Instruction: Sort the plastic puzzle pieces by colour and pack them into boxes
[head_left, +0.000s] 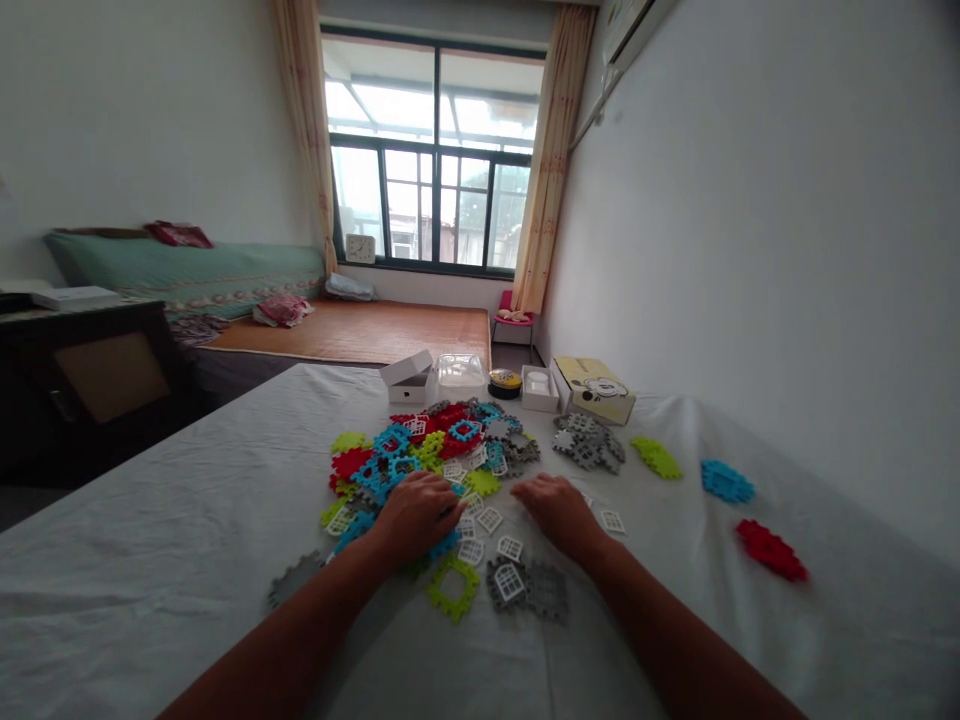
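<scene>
My left hand [421, 515] is closed over the front of a heap of colored gear-edged plastic building pieces [375, 455]. A blue piece [444, 545] lies under and beside its fingers, and what the fingers hold is hidden. To the right of the heap, my right hand [556, 508] is low over the cloth, fingers bent and pressed together; anything inside them is out of sight. White lattice window pieces [490, 519] are scattered between the hands. Nearer me lie a lime square frame [454, 590] and dark gray pieces [549, 592], with a white window piece [509, 582] on top.
Gray pieces [589, 443] form a separate pile. Lime [656, 457], blue [727, 481] and red [771, 550] stacks lie at right. Along the back stand a white box [409, 385], a clear container [461, 373], a round tin [505, 383] and a yellow box [596, 390].
</scene>
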